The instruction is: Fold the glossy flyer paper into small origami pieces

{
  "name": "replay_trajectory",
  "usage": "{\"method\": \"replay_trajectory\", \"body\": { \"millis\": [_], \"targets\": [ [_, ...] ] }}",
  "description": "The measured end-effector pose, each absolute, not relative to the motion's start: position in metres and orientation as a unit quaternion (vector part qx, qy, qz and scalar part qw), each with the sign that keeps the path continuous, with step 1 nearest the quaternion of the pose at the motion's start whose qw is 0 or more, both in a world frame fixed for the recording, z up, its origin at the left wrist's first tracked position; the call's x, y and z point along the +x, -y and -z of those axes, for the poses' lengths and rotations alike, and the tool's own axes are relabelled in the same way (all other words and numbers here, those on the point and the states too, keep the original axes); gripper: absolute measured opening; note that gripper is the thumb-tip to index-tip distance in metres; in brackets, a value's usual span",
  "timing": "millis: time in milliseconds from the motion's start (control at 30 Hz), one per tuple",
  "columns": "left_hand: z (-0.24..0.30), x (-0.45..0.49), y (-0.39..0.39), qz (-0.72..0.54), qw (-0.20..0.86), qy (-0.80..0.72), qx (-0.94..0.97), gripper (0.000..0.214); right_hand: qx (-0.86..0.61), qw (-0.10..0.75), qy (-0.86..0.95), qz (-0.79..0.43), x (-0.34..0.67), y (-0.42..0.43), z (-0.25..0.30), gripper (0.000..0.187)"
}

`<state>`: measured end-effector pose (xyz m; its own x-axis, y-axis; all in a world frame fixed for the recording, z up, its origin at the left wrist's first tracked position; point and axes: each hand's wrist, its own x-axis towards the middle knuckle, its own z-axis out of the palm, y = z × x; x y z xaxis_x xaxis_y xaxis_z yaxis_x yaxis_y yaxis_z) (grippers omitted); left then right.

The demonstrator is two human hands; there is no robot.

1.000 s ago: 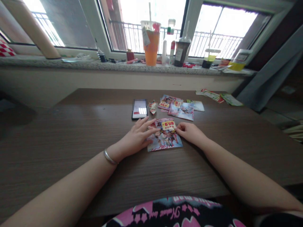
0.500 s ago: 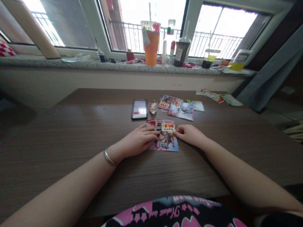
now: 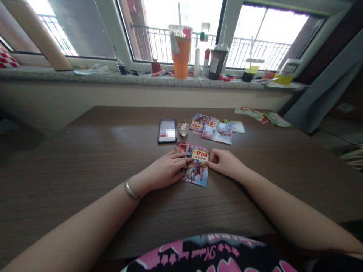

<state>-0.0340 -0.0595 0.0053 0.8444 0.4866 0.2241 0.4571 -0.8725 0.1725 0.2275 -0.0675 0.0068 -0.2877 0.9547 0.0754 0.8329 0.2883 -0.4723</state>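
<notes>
A colourful printed leaflet (image 3: 195, 172) with a yellow 89.9 price box lies on the table in front of me, turned a little askew. My left hand (image 3: 172, 166) rests over its left part, fingers stretched out across the print. At the leaflet's right edge, my right hand (image 3: 224, 160) has its fingers curled in, thumb and fingertip pinching the paper's border. Just beyond sit a phone (image 3: 167, 131) with a blurred screen and a small crumpled piece of paper (image 3: 183, 128).
Farther right, more leaflets (image 3: 217, 132) overlap in a loose pile. Green and red paper strips (image 3: 252, 114) lie near the far right of the brown table (image 3: 85, 162). On the windowsill (image 3: 153, 80) stand a tall orange drink cup (image 3: 181, 56), a dark drink cup (image 3: 217, 62) and several bottles.
The leaflet has turned slightly clockwise, its lower right corner shifting left and toward me. My right hand moved slightly with its edge; my left hand stays nearly in place.
</notes>
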Motion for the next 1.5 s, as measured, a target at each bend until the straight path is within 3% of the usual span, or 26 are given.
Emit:
{"method": "replay_trajectory", "body": {
  "millis": [133, 367, 900, 1100, 1233, 1500],
  "targets": [
    [-0.004, -0.034, 0.059, -0.119, 0.066, -0.251, 0.958, 0.031, -0.474, 0.236, 0.841, -0.111, 0.228, 0.066, -0.005, 0.007],
    [-0.001, -0.034, 0.054, -0.117, 0.057, -0.216, 0.968, 0.043, -0.306, 0.223, 0.92, -0.103, 0.228, 0.066, -0.006, 0.02],
    [-0.007, -0.034, 0.055, -0.132, 0.06, -0.218, 0.965, 0.027, -0.269, 0.136, 0.949, -0.089, 0.23, 0.067, -0.007, 0.046],
    [-0.015, -0.035, 0.061, -0.11, 0.087, -0.243, 0.96, 0.056, -0.261, 0.144, 0.951, -0.082, 0.229, 0.068, -0.011, 0.036],
    [-0.014, -0.039, 0.059, -0.111, 0.091, -0.243, 0.96, 0.063, -0.26, 0.15, 0.951, -0.074, 0.229, 0.07, -0.014, 0.023],
    [-0.016, -0.041, 0.059, -0.099, 0.067, -0.238, 0.964, 0.064, -0.277, 0.153, 0.948, -0.021, 0.229, 0.07, -0.011, 0.025]
  ]
}}
